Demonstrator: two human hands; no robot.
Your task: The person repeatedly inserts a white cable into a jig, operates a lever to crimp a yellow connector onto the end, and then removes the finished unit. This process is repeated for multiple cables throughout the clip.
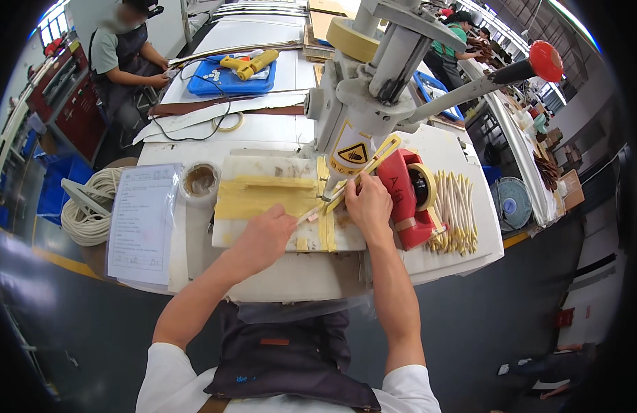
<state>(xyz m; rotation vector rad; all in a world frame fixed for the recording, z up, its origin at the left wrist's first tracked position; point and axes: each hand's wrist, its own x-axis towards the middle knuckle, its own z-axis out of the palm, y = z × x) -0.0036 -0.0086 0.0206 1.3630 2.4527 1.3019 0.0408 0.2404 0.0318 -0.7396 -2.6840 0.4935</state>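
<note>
A pale cord point(309, 216) with yellow tape on it slants across a white board point(229, 237) below a lever hand press point(363, 93). My left hand point(264, 239) is closed in a pinch at the cord's near end. Closer to the press, my right hand point(368, 202) pinches the same cord, and a yellow length point(387, 147) sticks out past its fingers. Yellow tape point(239, 203) covers much of the board's left part, and a yellow strip runs down the board between my hands. The fingertips partly hide the cord.
Right of my right hand stands a red tape dispenser point(401, 206), then a row of white cords point(456, 213) with yellow ends. At left are a tape roll point(200, 182), a sleeved paper sheet point(145, 220) and a rope coil point(91, 213). A blue tray point(232, 79) lies behind. A person sits far left.
</note>
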